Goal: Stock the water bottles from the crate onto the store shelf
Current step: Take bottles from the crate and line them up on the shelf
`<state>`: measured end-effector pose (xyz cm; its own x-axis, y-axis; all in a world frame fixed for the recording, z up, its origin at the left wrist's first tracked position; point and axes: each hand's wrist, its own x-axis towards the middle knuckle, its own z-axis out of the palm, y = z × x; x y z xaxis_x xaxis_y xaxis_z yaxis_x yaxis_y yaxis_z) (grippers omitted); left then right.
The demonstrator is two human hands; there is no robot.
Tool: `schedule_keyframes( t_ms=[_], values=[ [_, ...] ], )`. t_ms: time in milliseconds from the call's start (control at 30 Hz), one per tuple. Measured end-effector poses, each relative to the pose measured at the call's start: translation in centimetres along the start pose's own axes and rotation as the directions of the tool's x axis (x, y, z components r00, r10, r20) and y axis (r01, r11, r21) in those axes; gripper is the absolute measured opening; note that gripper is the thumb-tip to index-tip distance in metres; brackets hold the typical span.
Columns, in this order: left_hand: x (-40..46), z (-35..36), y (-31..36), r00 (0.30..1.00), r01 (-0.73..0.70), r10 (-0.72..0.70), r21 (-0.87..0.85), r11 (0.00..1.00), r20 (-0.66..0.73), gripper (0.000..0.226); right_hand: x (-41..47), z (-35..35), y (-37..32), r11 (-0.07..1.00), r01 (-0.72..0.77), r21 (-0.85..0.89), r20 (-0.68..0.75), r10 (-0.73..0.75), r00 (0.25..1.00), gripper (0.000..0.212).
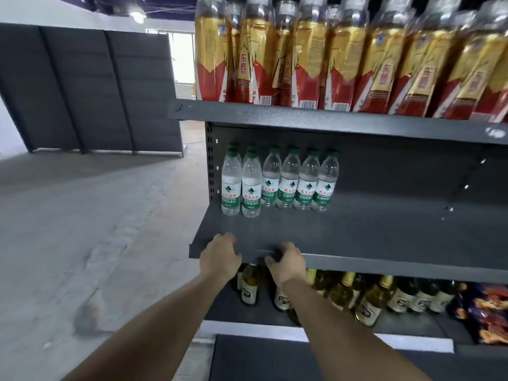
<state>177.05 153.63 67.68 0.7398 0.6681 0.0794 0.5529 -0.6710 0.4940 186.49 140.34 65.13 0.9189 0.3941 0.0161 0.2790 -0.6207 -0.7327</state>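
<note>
We observe both hands at the front lip of the middle shelf [384, 232], a dark grey metal deck. The left hand [220, 257] rests over the lip near the shelf's left corner, fingers curled downward onto the deck and holding nothing. The right hand [287, 264] sits just beside it, to the right, fingers hooked over the lip with the thumb below the edge (it grips the lip itself and carries no object). The two hands are near each other but apart.

The water bottles [277, 182] stand upright at the left rear of the middle shelf, against the perforated upright [210, 160]. We count six green-capped bottles across, with further caps visible behind the two leftmost. The two leftmost front bottles stand slightly forward of the other four. The remainder of the deck, to the right of the group, carries no stock.

The upper shelf [302, 119] holds a dense row of drinks with gold-and-red labels [338, 64]. The lower shelf holds dark glass bottles [368, 301] and, at far right, coloured snack packets [489, 314].

A grey concrete floor [82, 229] extends to the left, with a bare grey shelving panel [90, 89] standing behind it.
</note>
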Motion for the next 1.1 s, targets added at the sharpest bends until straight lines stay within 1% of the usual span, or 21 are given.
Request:
schedule_keyframes(
  t_ms=[100, 167, 267, 367, 433, 533, 667, 800, 867, 967, 1100],
  values=[
    [-3.1, 0.1, 0.4, 0.998, -0.062, 0.061, 0.046, 0.997, 0.016, 0.038, -2.4, -0.9, 0.5, 1.000, -0.005, 0.014, -0.012, 0.005, 1.000, 0.049],
    [-5.0, 0.0, 0.9, 0.996, -0.092, 0.092, 0.059, 0.994, 0.016, 0.033, -3.9, -1.5, 0.9, 1.000, -0.005, 0.002, -0.014, 0.005, 1.000, 0.050],
    [-7.9, -0.1, 1.3, 0.992, -0.119, 0.116, 0.074, 0.990, 0.048, 0.023, -6.2, -2.6, 1.6, 1.000, -0.005, -0.004, -0.009, 0.005, 1.000, 0.048],
    [-10.8, -0.1, 1.5, 0.987, -0.142, 0.134, 0.099, 0.985, 0.089, 0.022, -8.6, -3.8, 2.6, 1.000, -0.005, -0.013, -0.021, 0.005, 1.000, 0.046],
    [-13.0, 0.0, 1.5, 0.983, -0.161, 0.150, 0.106, 0.981, 0.107, 0.024, -10.6, -4.5, 3.3, 0.999, -0.012, -0.031, -0.023, 0.011, 1.000, 0.049],
    [-16.6, 0.5, 1.0, 0.976, -0.180, 0.166, 0.092, 0.979, 0.143, 0.019, -14.4, -5.3, 4.5, 0.996, -0.019, -0.082, -0.005, 0.019, 1.000, 0.052],
    [-21.0, 1.2, 0.7, 0.979, -0.140, 0.125, 0.091, 0.986, 0.160, 0.025, -19.3, -6.3, 6.8, 0.989, -0.018, -0.148, 0.056, 0.026, 0.998, 0.052],
    [-24.1, 2.0, 2.1, 0.971, -0.148, 0.128, 0.090, 0.985, 0.200, 0.029, -22.0, -8.3, 9.3, 0.991, -0.070, -0.112, 0.058, 0.077, 0.995, 0.050],
    [-25.0, 2.5, 3.1, 0.968, -0.155, 0.132, 0.090, 0.984, 0.215, 0.030, -22.7, -9.3, 10.5, 0.990, -0.085, -0.109, 0.051, 0.091, 0.995, 0.048],
    [-25.8, 3.5, 4.8, 0.961, -0.173, 0.149, 0.089, 0.981, 0.233, 0.032, -22.9, -10.5, 12.2, 0.990, -0.109, -0.088, 0.049, 0.113, 0.992, 0.052],
    [-25.7, 6.3, 7.6, 0.947, -0.201, 0.168, 0.097, 0.975, 0.273, 0.034, -22.2, -11.9, 15.2, 0.986, -0.163, -0.041, 0.051, 0.165, 0.985, 0.053]
  ],
)
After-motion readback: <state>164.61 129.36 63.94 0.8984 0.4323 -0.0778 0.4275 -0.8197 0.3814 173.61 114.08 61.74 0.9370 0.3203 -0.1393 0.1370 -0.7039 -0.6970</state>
